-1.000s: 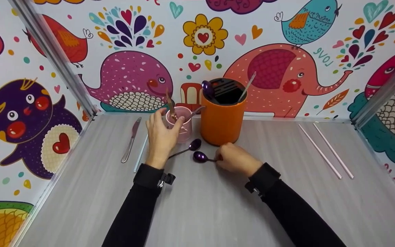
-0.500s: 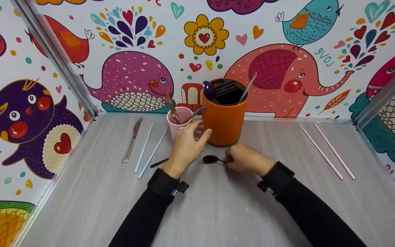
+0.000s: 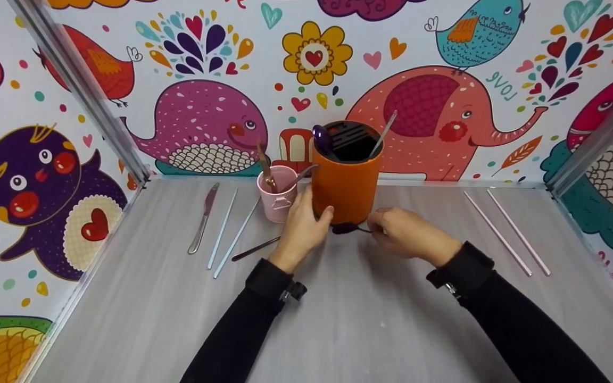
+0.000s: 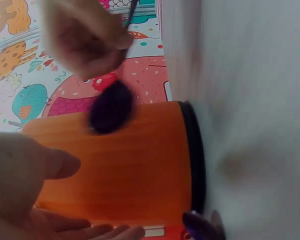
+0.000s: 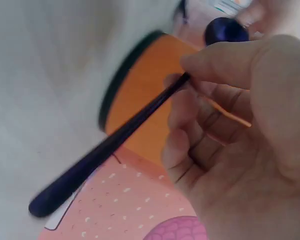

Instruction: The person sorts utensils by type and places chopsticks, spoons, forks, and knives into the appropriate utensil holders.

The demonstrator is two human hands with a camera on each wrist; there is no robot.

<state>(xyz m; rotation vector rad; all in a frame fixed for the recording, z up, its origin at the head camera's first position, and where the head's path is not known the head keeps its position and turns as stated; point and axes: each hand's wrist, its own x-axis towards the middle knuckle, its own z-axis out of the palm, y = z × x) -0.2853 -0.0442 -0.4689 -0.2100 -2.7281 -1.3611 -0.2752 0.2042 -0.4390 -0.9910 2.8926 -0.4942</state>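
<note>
My right hand (image 3: 410, 236) pinches a dark purple spoon (image 5: 115, 142) by its handle, raised off the table just in front of the orange cutlery holder (image 3: 346, 191). In the left wrist view the spoon's bowl hangs before the holder. My left hand (image 3: 304, 226) has its fingers extended along the holder's left side, thumb apart, holding nothing. Another purple spoon (image 3: 256, 249) lies on the table, its bowl hidden behind the left hand in the head view. A purple spoon (image 3: 321, 139) and a light-coloured stick (image 3: 385, 133) stand in the holder's slotted black top.
A small pink bucket (image 3: 276, 205) with cutlery in it stands left of the holder. A table knife (image 3: 204, 221) and two pale blue straws (image 3: 223, 229) lie at the left. Two pink straws (image 3: 498, 234) lie at the right. Patterned panels enclose the table's back and sides.
My left hand has moved from the pink bucket rightward to the orange holder's side. My right hand has lifted the purple spoon from the table and shifted right and back with it.
</note>
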